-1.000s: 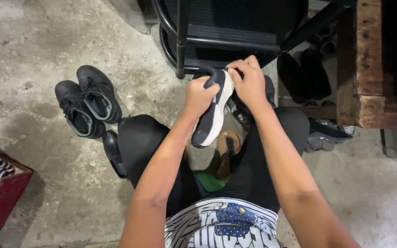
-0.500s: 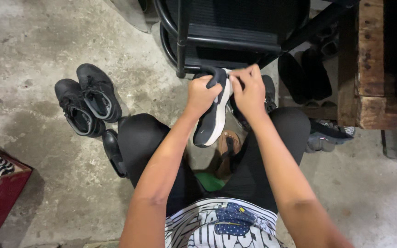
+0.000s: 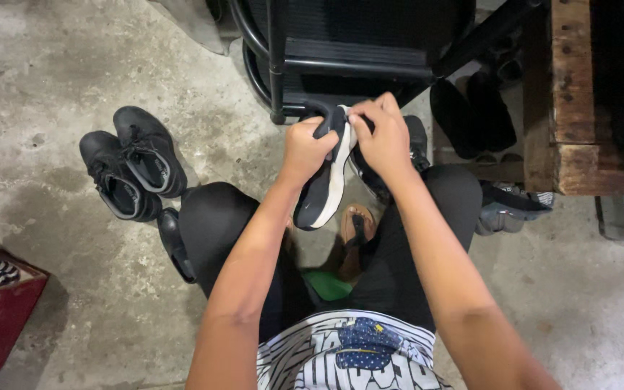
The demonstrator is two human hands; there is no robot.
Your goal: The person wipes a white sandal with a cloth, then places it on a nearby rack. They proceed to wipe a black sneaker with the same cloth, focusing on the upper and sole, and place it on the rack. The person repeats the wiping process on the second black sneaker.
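Rough concrete floor (image 3: 74, 65); left hand (image 3: 305, 148) and right hand (image 3: 382, 137) both gripping thick-soled black-and-white sneaker (image 3: 324, 189).

Home storage corner; concrete floor (image 3: 74, 65); shoes (image 3: 133, 162); wooden pallet (image 3: 575, 94)

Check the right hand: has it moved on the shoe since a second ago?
Cannot tell. The right hand remains at the heel of the black-and-white shoe, below the black chair frame; the whole view shifted slightly, so only the camera may have moved.

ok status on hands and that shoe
Left hand grips black-and-white shoe. Right hand pinches its upper edge. Black chair frame close ahead.
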